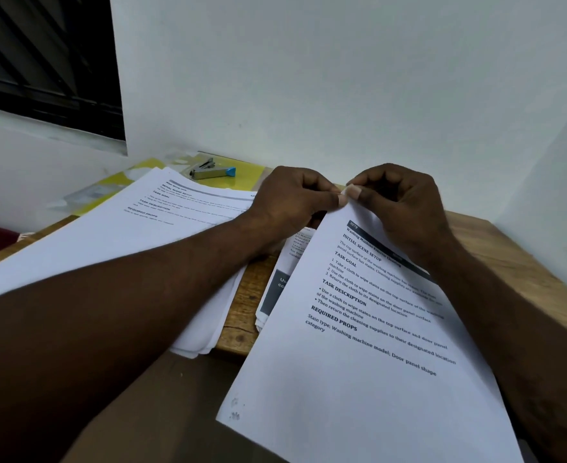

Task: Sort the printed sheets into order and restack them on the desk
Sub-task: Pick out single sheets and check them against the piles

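Observation:
A printed sheet [369,355] headed with washing machine cleaning text slants from the desk toward me on the right. My left hand [292,198] and my right hand [399,202] meet at its far top corner, and both pinch that corner between thumb and fingers. Under the sheet lie more printed pages [277,289], partly hidden. A larger stack of printed sheets [135,235] lies on the left of the wooden desk [516,259], beneath my left forearm.
A silver stapler [210,171] with a blue end rests on a yellow folder [245,177] at the back of the desk, against the white wall. A dark window is at the upper left. The desk's front edge runs below the left stack.

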Demonstrator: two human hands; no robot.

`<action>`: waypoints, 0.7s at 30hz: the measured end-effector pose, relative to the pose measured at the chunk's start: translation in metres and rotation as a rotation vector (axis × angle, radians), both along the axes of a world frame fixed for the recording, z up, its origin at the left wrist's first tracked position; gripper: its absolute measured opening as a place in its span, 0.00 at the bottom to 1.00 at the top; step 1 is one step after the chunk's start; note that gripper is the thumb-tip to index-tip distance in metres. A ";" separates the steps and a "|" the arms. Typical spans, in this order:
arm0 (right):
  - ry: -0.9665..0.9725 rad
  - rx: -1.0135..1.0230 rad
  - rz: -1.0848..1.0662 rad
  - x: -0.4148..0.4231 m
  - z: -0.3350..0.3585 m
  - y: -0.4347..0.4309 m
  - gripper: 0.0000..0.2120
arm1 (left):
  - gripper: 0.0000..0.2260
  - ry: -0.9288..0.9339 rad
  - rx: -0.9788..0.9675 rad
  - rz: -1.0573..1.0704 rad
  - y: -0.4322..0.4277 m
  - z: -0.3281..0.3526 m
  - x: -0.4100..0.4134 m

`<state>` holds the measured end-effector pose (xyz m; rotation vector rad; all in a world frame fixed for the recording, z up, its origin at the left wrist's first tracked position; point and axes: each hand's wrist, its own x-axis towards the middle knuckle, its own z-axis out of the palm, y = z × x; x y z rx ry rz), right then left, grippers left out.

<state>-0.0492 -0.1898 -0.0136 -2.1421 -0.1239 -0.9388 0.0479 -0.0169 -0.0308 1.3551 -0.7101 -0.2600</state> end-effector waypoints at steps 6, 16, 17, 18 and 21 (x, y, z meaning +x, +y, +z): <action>0.018 0.062 0.015 -0.001 0.000 0.000 0.02 | 0.06 -0.002 0.030 -0.004 -0.001 0.000 0.000; 0.026 0.088 0.008 -0.001 0.005 0.005 0.02 | 0.10 0.125 -0.001 -0.101 0.000 0.004 -0.005; 0.026 0.080 0.004 -0.001 0.005 0.004 0.02 | 0.09 0.131 0.000 -0.115 0.001 0.004 -0.005; 0.027 0.071 -0.001 0.000 0.005 0.004 0.02 | 0.07 0.129 0.001 -0.123 0.002 0.005 -0.006; 0.039 0.032 -0.013 0.000 0.004 0.004 0.04 | 0.05 0.100 0.013 -0.112 0.004 0.004 -0.005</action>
